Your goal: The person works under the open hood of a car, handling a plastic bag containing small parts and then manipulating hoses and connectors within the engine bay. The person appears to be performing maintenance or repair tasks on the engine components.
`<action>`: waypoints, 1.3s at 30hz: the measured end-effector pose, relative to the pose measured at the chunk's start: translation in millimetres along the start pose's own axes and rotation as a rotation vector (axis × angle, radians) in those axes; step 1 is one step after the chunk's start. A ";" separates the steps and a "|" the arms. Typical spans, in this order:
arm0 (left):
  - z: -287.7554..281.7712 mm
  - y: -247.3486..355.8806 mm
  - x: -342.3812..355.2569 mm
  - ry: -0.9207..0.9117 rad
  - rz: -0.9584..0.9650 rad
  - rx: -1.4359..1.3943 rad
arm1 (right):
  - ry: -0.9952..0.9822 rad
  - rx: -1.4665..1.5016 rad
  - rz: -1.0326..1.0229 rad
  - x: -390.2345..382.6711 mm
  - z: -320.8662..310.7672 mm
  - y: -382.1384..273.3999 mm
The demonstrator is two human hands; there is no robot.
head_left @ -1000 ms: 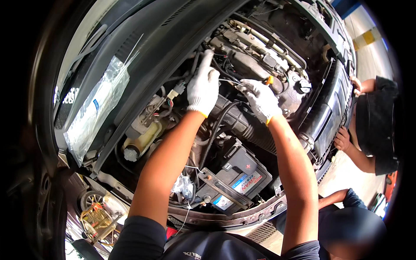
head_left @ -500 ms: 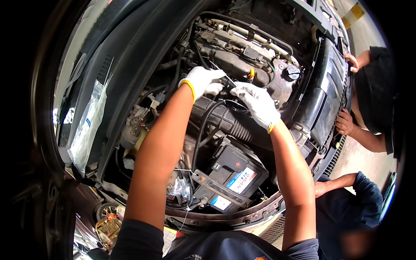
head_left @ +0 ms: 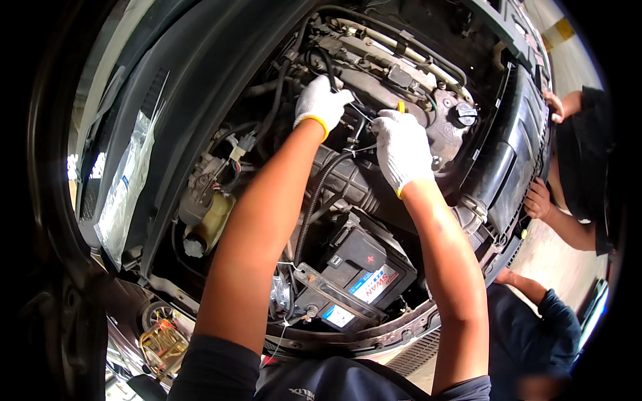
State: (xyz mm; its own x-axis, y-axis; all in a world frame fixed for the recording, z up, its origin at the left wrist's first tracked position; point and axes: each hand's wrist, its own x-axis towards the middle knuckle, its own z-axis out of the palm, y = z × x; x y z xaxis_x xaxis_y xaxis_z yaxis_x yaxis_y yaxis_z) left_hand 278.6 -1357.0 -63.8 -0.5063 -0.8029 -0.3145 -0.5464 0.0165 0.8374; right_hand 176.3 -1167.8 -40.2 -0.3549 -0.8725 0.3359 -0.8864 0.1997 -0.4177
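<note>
Both my hands wear white knit gloves with yellow cuffs and work over the middle of a car's engine bay. My left hand (head_left: 321,105) is closed beside a black wiring harness (head_left: 330,65), thumb toward the right; what its fingers hold is hidden. My right hand (head_left: 404,148) pinches a thin white cable tie (head_left: 362,114), which crosses the gap toward my left thumb beside the black harness. Just below, another white cable tie (head_left: 362,148) is around a black corrugated conduit (head_left: 313,210), its tail reaching toward my right hand. A yellow dipstick handle (head_left: 401,106) stands beside my right fingertips.
A black battery (head_left: 358,250) sits nearer me, under a metal bracket (head_left: 341,294). At left, a clear bag (head_left: 127,194) with white strips sticking out lies on the cowl. A person's hands (head_left: 538,199) rest on the right front edge; another person's arm (head_left: 525,284) is below.
My left hand has shifted slightly up and right, while my right hand has turned more upright. The view has moved slightly, and the gap between my hands shows more of the harness.
</note>
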 end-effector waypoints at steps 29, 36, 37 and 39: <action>48.8 -65.4 28.0 -0.348 -0.061 0.517 | -0.929 -0.356 -0.054 91.2 142.9 127.5; 33.5 -82.8 12.6 -0.178 -0.129 0.265 | -0.929 -0.290 -0.383 114.9 149.6 107.6; 31.7 -64.8 -4.9 -0.175 0.002 0.329 | -0.934 -0.250 -0.278 111.4 122.8 100.1; 20.6 -90.5 9.9 -0.165 -0.223 -0.350 | -0.900 0.040 0.274 121.9 62.1 8.0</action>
State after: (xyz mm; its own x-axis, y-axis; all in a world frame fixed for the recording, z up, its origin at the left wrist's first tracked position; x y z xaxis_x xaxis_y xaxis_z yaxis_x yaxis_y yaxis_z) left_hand 309.3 -1354.2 -151.9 -0.5169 -0.6574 -0.5483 -0.4101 -0.3721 0.8327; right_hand 144.5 -1300.3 -55.0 -0.1715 -0.8174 -0.5499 -0.7892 0.4481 -0.4199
